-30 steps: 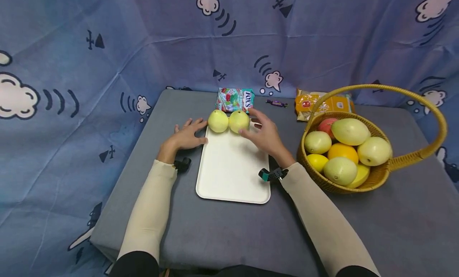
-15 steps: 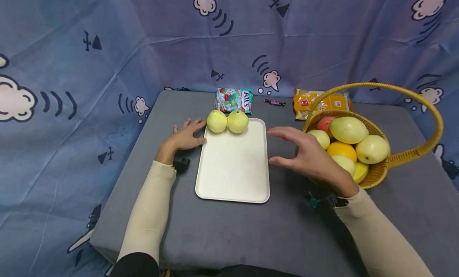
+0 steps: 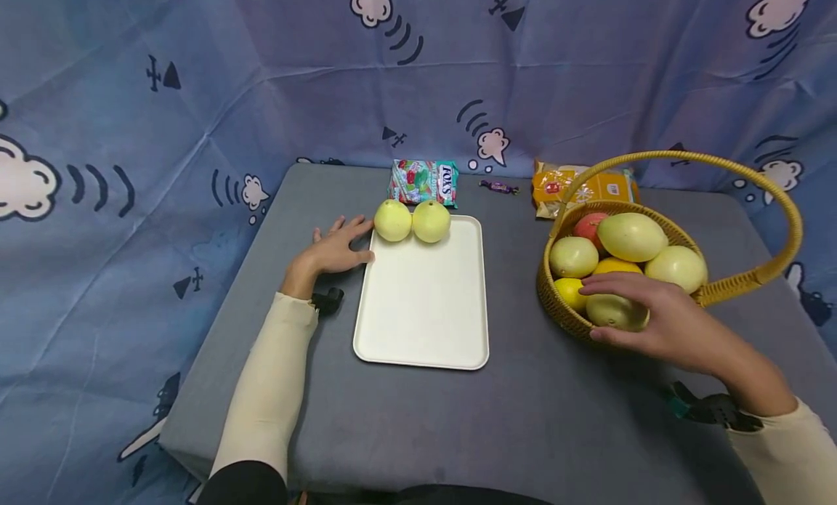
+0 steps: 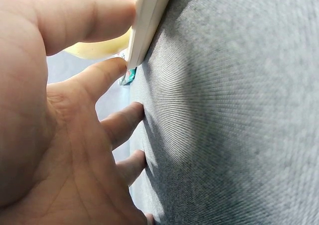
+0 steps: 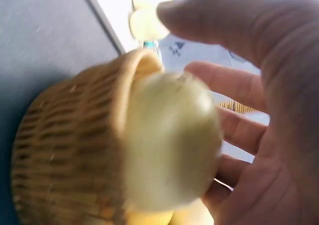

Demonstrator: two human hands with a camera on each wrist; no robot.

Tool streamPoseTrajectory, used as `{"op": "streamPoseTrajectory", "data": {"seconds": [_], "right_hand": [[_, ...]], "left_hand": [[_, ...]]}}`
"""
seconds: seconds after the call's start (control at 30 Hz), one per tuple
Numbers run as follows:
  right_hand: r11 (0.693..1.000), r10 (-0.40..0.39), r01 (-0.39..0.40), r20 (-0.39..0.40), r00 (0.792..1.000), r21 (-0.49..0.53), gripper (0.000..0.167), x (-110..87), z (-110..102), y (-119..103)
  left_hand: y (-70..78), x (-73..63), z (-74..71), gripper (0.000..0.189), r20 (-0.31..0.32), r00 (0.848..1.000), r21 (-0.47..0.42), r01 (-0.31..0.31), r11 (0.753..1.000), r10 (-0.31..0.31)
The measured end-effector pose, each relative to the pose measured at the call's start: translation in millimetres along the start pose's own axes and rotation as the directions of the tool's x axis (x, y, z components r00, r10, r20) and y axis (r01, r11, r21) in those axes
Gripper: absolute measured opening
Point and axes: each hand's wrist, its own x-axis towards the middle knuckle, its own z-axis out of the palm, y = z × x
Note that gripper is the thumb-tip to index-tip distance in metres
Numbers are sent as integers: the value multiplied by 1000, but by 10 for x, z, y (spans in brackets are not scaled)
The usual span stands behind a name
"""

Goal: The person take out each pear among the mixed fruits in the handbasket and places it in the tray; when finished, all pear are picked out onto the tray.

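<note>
Right wrist view: basket (image 5: 70,140) holds pale fruit (image 5: 169,140), right fingers (image 5: 227,80) perhaps touching it.

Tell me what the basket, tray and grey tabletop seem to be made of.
Basket: woven strands, wicker or a plastic imitation, slightly glossy; the weave shows on its wall.
Tray: probably plastic, smooth and off-white; the rim looks moulded.
Grey tabletop: apparently cloth-covered, dull; the left wrist view shows fine ribbed texture.

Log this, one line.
left grip: at tray edge | right grip: around pale fruit in basket, contact unclear | on tray: two round fruits
</note>
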Motion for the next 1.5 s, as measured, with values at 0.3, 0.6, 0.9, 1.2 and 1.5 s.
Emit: {"op": "streamPoseTrajectory", "data": {"seconds": [0.3,0.6,0.9,1.2,1.5], "right_hand": [[993,118,-117,-32,992,27,78,-304,39,171],[979,194,-181,-161,968,91,88,-413,111,146],[931,327,-286,-173,929,227,73,-375,141,62],[928,217,-135,-209,954,349,76,-3,169,-186],[915,68,-18,-109,992,404,72,594,479,-416]], "left_hand": [[18,-22,-12,83,-3,1000,8,6,1000,-6],[-1,-6,-4,83,-5,1000,12,6,1000,-6],[9,-15,-3,83,-9,1000,16,10,1000,-10],[6,-26,-13,83,-13,1000,18,8,1000,-8],[4,-5,-10,83,-3,1000,25,8,1000,-8]]}}
